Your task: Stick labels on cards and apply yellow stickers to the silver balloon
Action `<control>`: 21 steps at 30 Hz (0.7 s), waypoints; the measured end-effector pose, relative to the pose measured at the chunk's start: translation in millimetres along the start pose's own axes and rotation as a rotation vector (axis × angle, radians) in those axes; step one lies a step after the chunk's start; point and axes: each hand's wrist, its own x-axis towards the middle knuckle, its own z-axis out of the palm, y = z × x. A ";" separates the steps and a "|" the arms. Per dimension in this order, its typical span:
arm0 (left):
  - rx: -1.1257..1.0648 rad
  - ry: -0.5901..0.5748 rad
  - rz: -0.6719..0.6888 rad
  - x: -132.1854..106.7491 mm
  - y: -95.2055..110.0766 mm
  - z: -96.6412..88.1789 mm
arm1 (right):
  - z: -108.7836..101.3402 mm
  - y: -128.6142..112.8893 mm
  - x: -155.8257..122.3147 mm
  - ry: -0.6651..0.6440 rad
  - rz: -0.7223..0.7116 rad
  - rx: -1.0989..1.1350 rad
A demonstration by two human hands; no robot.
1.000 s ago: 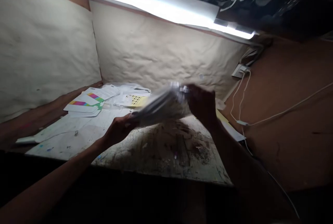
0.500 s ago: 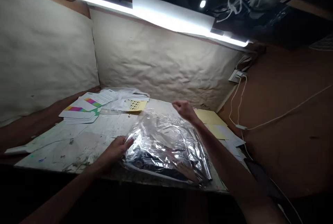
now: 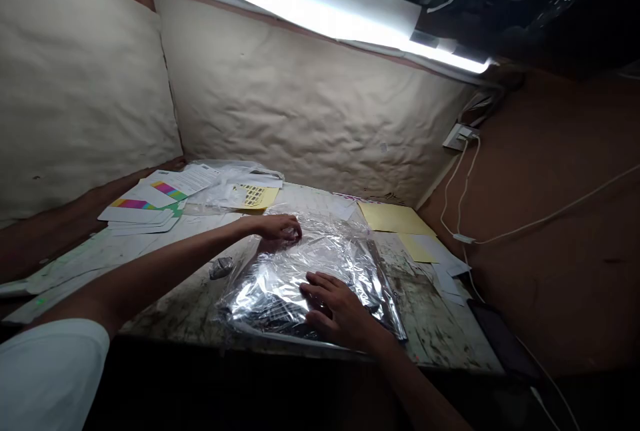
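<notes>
A shiny clear plastic bag (image 3: 280, 284) lies on the worktable with something dark and flat showing through it. My left hand (image 3: 280, 227) reaches across to the bag's far left part, its fingers curled and closed on the loose plastic there. Lower down, near the table's front edge, my right hand (image 3: 340, 307) rests on top of the bag with its fingers spread out. A small crumpled piece (image 3: 221, 267), greyish and clear, sits just left of the bag.
White cards with coloured stripes (image 3: 140, 211) and a yellow printed sheet (image 3: 253, 196) lie at the back left. Yellow sheets (image 3: 395, 217) and white papers are on the right. A dark tablet-like device (image 3: 500, 337) with white cables stands at the right edge.
My left hand has moved from the bag's left edge to its far part. My right hand, raised above the far side before, has come down onto the bag's near part.
</notes>
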 end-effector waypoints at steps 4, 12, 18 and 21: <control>0.084 -0.021 -0.012 -17.4 -7.2 3.7 | -15.4 27.2 -11.6 -0.038 -0.093 0.034; -0.142 -0.029 0.222 -20.1 52.7 25.9 | -52.5 84.7 2.7 0.002 0.177 0.264; -0.119 -0.251 0.224 3.8 76.3 25.0 | -20.0 91.7 32.5 0.130 0.042 0.019; -0.148 -0.215 0.258 2.7 75.2 21.5 | -11.3 95.5 32.4 0.096 0.004 -0.070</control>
